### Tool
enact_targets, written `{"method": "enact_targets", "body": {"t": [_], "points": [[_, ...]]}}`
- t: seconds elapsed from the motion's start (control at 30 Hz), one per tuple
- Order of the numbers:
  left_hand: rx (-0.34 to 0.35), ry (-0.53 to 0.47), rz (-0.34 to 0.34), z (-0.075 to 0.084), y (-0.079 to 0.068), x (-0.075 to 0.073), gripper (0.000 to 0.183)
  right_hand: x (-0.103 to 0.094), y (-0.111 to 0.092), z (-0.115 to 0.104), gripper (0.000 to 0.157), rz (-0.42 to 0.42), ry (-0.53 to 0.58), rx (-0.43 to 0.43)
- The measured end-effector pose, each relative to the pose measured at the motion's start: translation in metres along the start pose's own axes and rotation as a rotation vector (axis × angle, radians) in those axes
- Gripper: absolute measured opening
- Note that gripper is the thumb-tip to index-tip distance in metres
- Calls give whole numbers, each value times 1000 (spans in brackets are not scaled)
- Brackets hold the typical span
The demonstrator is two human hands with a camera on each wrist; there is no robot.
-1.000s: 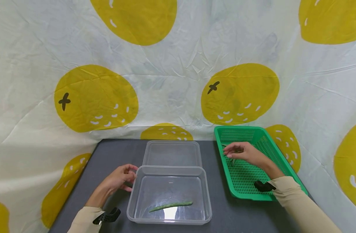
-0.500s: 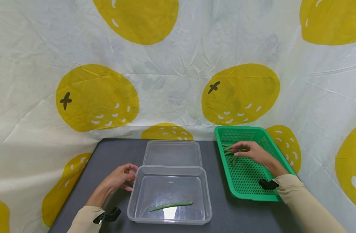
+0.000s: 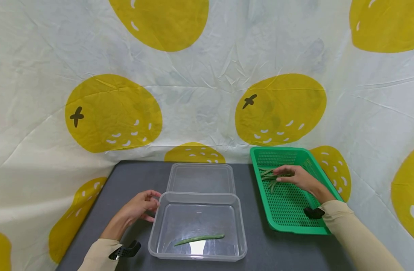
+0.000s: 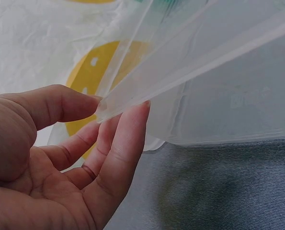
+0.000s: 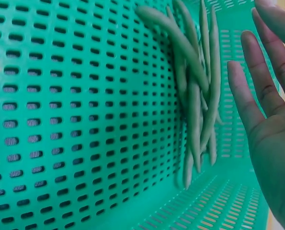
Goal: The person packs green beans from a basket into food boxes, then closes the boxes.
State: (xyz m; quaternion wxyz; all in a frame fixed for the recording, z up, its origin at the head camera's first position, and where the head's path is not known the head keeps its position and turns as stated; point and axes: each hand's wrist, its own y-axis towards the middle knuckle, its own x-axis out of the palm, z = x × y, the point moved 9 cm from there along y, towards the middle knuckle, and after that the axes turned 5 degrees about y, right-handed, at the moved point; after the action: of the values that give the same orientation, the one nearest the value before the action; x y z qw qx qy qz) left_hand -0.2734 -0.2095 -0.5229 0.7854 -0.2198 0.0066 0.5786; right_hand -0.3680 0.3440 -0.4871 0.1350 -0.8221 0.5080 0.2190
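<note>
My left hand [image 3: 138,207] pinches the left rim of a clear plastic container [image 3: 241,241], with thumb and fingers on either side of the rim [image 4: 132,91] in the left wrist view. One green bean [image 3: 199,239] lies on the container's floor. Over the green basket [image 3: 268,214] at the right, my right hand [image 3: 296,178] hovers with its fingers loosely extended and nothing in them. Below it, several green beans [image 5: 195,91] lie in a loose pile near one wall, apart from the right hand [image 5: 274,96]. In the head view that hand covers part of the pile.
A clear flat lid [image 3: 201,178] lies on the dark table [image 3: 139,177] behind the container. The basket stands to the container's right, with a strip of table between them. A fruit-patterned cloth [image 3: 197,113] hangs behind and at the sides.
My right hand has shifted right over the basket, and more of the bean pile shows beside it. The left hand stays at the container's rim, and the bean in the container has not moved.
</note>
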Motion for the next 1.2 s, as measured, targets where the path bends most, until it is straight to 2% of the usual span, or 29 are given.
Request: {"method": "enact_targets", "body": {"t": [0.2,0.53,0.77,0.97,1.2], "points": [[8,1,2,0,-1,0,43,-4,2,13,42,-8,3,23],[4,-5,10,0,0,-1,43,-4,-1,33,48,-37,30,128],[6,0,3,1,0,-1,42,-2,-2,35,47,-63,37,98],[-3,-2,8,2,0,-2,43,-5,1,34,42,-36,20,75],[-12,3,18,2,0,-2,43,-4,3,35,40,-32,-8,99]]}}
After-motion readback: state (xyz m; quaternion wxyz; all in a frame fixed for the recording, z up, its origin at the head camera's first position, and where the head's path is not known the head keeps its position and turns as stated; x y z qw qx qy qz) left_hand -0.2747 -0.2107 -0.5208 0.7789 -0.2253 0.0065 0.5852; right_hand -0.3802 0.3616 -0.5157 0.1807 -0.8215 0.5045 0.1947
